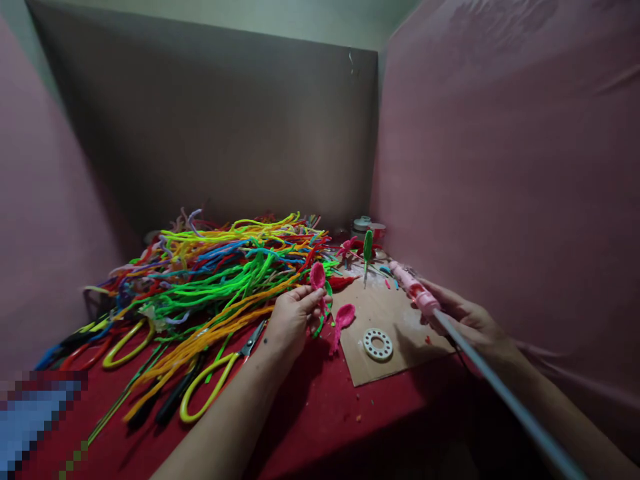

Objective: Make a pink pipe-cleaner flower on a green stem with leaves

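Between the thumb and fingers of my left hand (pixel 295 313) is a pink pipe-cleaner petal (pixel 317 275), held upright. A second pink petal (pixel 345 317) lies just right of that hand, at the cardboard's left edge. My right hand (pixel 465 317) is wrapped round a pink hot glue gun (pixel 423 295), its nozzle pointing away to the upper left. From its rear a long glue stick (pixel 500 387) runs back toward me. On the cardboard sheet (pixel 360 367) rests a white ring with holes (pixel 379 345). Green pipe-cleaner bits (pixel 327 293) show behind my left fingers.
A large heap of coloured pipe cleaners (pixel 225 273) covers the left of the red cloth (pixel 320 427). Yellow-handled scissors (pixel 210 387) lie beside my left forearm. A green leaf piece (pixel 368 248) stands upright behind the cardboard's middle, with a jar (pixel 362 225) farther back. Pink walls flank the table.
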The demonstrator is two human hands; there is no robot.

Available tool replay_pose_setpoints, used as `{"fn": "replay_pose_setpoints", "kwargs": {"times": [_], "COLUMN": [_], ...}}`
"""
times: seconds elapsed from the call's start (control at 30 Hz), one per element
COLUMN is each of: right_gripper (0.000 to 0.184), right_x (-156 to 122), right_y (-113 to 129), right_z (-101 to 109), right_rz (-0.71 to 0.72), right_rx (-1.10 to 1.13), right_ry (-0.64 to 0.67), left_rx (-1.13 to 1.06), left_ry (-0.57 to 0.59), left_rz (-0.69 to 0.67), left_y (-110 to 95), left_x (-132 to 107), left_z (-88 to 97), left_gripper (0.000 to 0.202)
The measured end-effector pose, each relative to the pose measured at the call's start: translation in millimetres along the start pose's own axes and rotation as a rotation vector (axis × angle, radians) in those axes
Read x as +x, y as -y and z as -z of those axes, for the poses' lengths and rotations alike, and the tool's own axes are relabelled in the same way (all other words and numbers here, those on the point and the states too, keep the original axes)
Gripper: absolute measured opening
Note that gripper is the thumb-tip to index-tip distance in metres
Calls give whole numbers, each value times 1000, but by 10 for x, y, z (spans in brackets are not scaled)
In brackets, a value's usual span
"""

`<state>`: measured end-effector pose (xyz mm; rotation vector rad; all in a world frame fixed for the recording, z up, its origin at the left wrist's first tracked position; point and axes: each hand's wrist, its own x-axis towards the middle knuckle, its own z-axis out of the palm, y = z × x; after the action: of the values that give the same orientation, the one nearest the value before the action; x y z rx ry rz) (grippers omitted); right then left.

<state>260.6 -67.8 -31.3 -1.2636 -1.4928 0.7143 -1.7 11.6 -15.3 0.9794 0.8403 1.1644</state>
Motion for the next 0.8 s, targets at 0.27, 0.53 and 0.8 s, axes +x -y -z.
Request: {"fn": "replay_pose_setpoints", "kwargs": {"times": [0.27,0.53,0.8], "right_gripper": [32,29,20], "right_x": [238,521,920], "right_y": [255,495,292], "right_z": [-156,-355,-654], "right_rz": [-72,-111,-42], "right_rx": [515,580,547], "right_ry": [93,174,313], "left_rx": [-55,-191,-306], "left_ry": [10,48,15], "left_rz": [5,-5,11], "left_y": [-35,-119,-112], "left_x": [-13,-27,4], "left_z": [-15,-2,96], "left_gripper": [29,28,20]}}
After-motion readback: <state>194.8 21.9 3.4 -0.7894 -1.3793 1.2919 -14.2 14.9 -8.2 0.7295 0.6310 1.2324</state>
